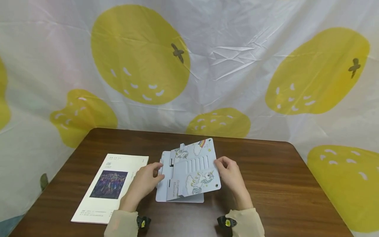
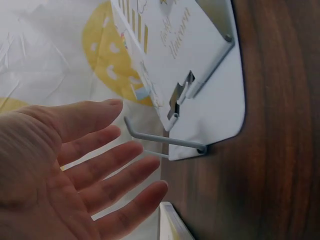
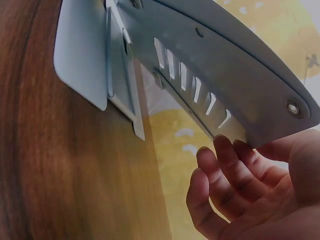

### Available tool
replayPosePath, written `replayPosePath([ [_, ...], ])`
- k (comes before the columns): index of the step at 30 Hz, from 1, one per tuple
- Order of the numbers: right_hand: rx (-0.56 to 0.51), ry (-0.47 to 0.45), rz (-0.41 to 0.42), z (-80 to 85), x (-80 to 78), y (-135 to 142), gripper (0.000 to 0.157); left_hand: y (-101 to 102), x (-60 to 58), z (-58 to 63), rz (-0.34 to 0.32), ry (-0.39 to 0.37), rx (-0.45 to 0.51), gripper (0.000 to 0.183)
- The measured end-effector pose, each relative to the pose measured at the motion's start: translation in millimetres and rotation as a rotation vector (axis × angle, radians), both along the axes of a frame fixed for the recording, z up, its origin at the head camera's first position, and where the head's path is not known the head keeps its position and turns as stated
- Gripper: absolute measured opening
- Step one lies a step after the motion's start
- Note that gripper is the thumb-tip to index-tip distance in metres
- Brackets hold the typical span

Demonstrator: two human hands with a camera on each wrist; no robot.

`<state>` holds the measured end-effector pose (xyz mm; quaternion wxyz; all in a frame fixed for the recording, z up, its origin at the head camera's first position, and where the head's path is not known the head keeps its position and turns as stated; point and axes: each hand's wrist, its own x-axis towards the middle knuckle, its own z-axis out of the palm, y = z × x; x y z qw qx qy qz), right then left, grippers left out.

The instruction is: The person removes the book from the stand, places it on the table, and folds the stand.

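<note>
A white folding book stand [image 1: 193,171] with unicorn and rainbow prints is partly unfolded on the table. Its slotted panel tilts up on the right above the flat base [image 1: 192,198]. With thumb and fingers, my right hand [image 1: 232,172] pinches the raised panel's right edge; the right wrist view shows the panel's grey underside [image 3: 235,70]. By the stand's left edge is my left hand [image 1: 145,181], its fingers loosely extended. In the left wrist view a bent grey arm [image 2: 165,140] on the stand stands close to those fingertips, and nothing is gripped there.
A white book [image 1: 99,207] with a dark picture on its cover lies at the left of the brown wooden table [image 1: 281,191], partly behind my left forearm. A white cloth [image 1: 225,65] with yellow fruit prints hangs along the table's far side.
</note>
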<state>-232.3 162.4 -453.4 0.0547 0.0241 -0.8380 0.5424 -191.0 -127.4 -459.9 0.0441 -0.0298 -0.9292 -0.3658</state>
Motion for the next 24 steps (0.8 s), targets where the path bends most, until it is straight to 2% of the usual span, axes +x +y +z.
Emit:
replayPosePath([
  [7, 0.047, -0.017, 0.004, -8.6, 0.4, 8.5, 0.018, 0.3, -2.5, -6.9, -0.011, 0.006, -0.035, 0.036],
  [18, 0.156, -0.040, 0.035, -23.1, -0.3, 18.5, 0.015, 1.7, -1.5, -7.3, 0.000, -0.018, -0.040, 0.031],
  [24, 0.164, -0.088, 0.023, -27.6, -0.9, 17.7, 0.014, 2.4, -1.0, -8.5, 0.011, -0.027, -0.030, 0.031],
])
